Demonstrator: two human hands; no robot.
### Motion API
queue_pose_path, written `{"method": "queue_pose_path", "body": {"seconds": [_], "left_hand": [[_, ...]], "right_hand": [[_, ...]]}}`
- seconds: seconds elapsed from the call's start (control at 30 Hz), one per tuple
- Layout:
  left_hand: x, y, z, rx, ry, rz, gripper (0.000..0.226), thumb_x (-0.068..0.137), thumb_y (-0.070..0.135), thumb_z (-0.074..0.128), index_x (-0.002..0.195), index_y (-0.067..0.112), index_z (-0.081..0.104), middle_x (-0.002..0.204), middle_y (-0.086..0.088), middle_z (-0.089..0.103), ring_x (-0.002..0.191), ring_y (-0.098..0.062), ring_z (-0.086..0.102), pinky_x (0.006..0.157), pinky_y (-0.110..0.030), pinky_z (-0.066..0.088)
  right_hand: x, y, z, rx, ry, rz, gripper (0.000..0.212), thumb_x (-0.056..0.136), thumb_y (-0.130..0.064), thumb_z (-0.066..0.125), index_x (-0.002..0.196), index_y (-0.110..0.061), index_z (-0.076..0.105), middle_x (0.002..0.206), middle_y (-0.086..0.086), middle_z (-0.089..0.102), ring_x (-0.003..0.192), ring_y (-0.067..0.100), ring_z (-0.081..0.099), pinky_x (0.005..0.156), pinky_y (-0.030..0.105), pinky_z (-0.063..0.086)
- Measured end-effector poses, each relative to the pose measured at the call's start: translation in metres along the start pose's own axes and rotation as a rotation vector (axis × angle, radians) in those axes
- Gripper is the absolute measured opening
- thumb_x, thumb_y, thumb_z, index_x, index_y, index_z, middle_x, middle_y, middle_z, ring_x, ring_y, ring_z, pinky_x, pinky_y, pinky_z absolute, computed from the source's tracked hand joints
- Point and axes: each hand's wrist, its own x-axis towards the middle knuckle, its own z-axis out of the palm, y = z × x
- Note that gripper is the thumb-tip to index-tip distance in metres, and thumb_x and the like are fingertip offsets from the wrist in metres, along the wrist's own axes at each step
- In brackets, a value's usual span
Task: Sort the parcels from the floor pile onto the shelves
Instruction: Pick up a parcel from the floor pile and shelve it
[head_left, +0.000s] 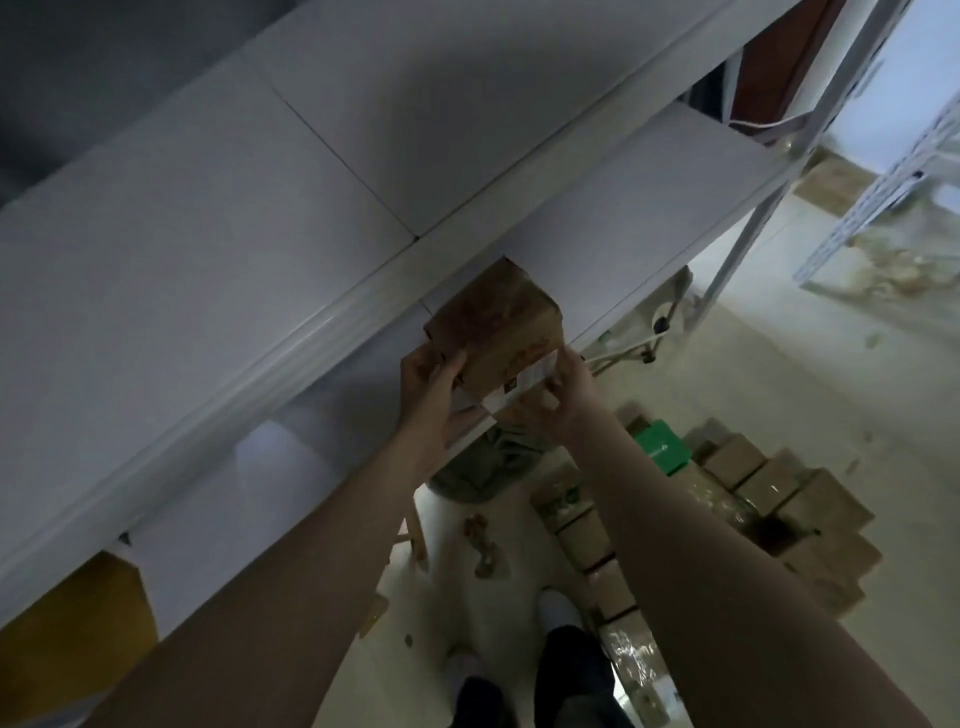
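Note:
A brown cardboard parcel (496, 327) with a white label along one edge sits at the front edge of a white shelf board (613, 218). My left hand (428, 382) grips its left side, thumb on the front face. My right hand (563, 395) holds the right lower corner by the label. The parcel's far end reaches under the upper shelf (218, 249). On the floor to the right lies the pile of brown parcels (769, 499), with a green box (661, 446) among them.
A yellow padded envelope (78, 639) lies on a lower shelf at the bottom left. A second white rack (883, 171) stands at the far right. A small stool (415, 530) and paper scraps are on the pale floor by my feet.

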Motion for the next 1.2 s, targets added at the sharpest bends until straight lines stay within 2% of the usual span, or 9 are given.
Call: {"method": "queue_pose_path", "body": {"seconds": [0.07, 0.13, 0.23, 0.43, 0.6, 0.87, 0.93, 1.07, 1.2], "left_hand": [[0.019, -0.011, 0.004, 0.097, -0.009, 0.044, 0.047, 0.09, 0.036, 0.076, 0.13, 0.02, 0.057, 0.135, 0.002, 0.062, 0.118, -0.017, 0.064, 0.079, -0.044, 0.064], [0.036, -0.021, 0.006, 0.12, -0.007, 0.052, 0.052, 0.088, 0.044, 0.077, 0.131, 0.023, 0.056, 0.136, 0.003, 0.063, 0.12, -0.017, 0.064, 0.081, -0.044, 0.063], [0.053, -0.023, 0.007, 0.076, -0.01, 0.081, 0.048, 0.087, 0.046, 0.077, 0.126, 0.025, 0.058, 0.13, 0.0, 0.066, 0.12, -0.024, 0.065, 0.087, -0.055, 0.06], [0.07, -0.015, 0.002, -0.018, 0.019, 0.063, 0.037, 0.098, 0.045, 0.062, 0.131, 0.032, 0.053, 0.133, 0.009, 0.059, 0.125, -0.021, 0.057, 0.09, -0.052, 0.059], [0.083, -0.016, -0.007, -0.058, 0.042, -0.021, 0.039, 0.103, 0.051, 0.047, 0.139, 0.037, 0.044, 0.149, 0.003, 0.045, 0.132, -0.028, 0.05, 0.098, -0.056, 0.052], [0.093, -0.026, -0.034, -0.047, 0.054, -0.056, 0.025, 0.105, 0.039, 0.049, 0.13, 0.039, 0.054, 0.142, 0.006, 0.053, 0.13, -0.028, 0.052, 0.1, -0.058, 0.05], [0.091, -0.028, -0.04, -0.061, 0.056, -0.066, 0.026, 0.104, 0.04, 0.05, 0.13, 0.038, 0.056, 0.139, 0.005, 0.055, 0.128, -0.028, 0.054, 0.099, -0.057, 0.051], [0.077, -0.042, -0.042, -0.097, -0.021, -0.153, 0.042, 0.104, 0.046, 0.049, 0.142, 0.029, 0.051, 0.141, 0.001, 0.057, 0.128, -0.027, 0.056, 0.103, -0.056, 0.049], [0.052, -0.067, -0.023, -0.07, -0.169, -0.238, 0.04, 0.105, 0.05, 0.043, 0.136, 0.028, 0.055, 0.141, 0.0, 0.06, 0.13, -0.027, 0.055, 0.11, -0.056, 0.043]], "right_hand": [[0.026, 0.005, 0.012, -0.009, 0.004, -0.012, 0.058, 0.102, -0.054, 0.058, 0.148, -0.02, 0.05, 0.136, 0.008, 0.059, 0.106, 0.036, 0.061, 0.088, 0.054, 0.059], [0.048, 0.011, 0.022, -0.018, 0.004, -0.024, 0.071, 0.097, -0.06, 0.063, 0.157, -0.029, 0.039, 0.154, 0.006, 0.048, 0.123, 0.043, 0.058, 0.1, 0.061, 0.055], [0.06, 0.016, 0.032, 0.013, -0.012, -0.037, 0.07, 0.097, -0.059, 0.065, 0.156, -0.033, 0.038, 0.15, 0.009, 0.05, 0.129, 0.045, 0.057, 0.102, 0.06, 0.054], [0.095, 0.01, 0.044, 0.031, -0.043, -0.081, 0.062, 0.1, -0.052, 0.063, 0.154, -0.036, 0.04, 0.146, 0.012, 0.05, 0.115, 0.042, 0.059, 0.083, 0.066, 0.059], [0.123, -0.001, 0.065, 0.014, -0.101, -0.109, 0.064, 0.101, -0.055, 0.059, 0.157, -0.032, 0.037, 0.143, 0.012, 0.05, 0.12, 0.045, 0.056, 0.095, 0.072, 0.053], [0.158, -0.018, 0.106, -0.008, -0.131, -0.159, 0.052, 0.104, -0.048, 0.058, 0.146, -0.018, 0.048, 0.111, 0.01, 0.063, 0.096, 0.033, 0.065, 0.07, 0.046, 0.059], [0.157, -0.019, 0.103, -0.017, -0.138, -0.147, 0.053, 0.104, -0.049, 0.059, 0.145, -0.019, 0.047, 0.111, 0.01, 0.061, 0.098, 0.035, 0.064, 0.072, 0.048, 0.059], [0.134, -0.007, 0.061, 0.027, -0.131, -0.128, 0.038, 0.107, -0.047, 0.052, 0.132, -0.019, 0.05, 0.122, 0.009, 0.059, 0.11, 0.037, 0.061, 0.105, 0.056, 0.053], [0.106, 0.022, -0.022, 0.106, -0.064, -0.148, 0.034, 0.107, -0.043, 0.052, 0.116, -0.012, 0.061, 0.127, 0.014, 0.068, 0.11, 0.042, 0.071, 0.094, 0.051, 0.06]]}}
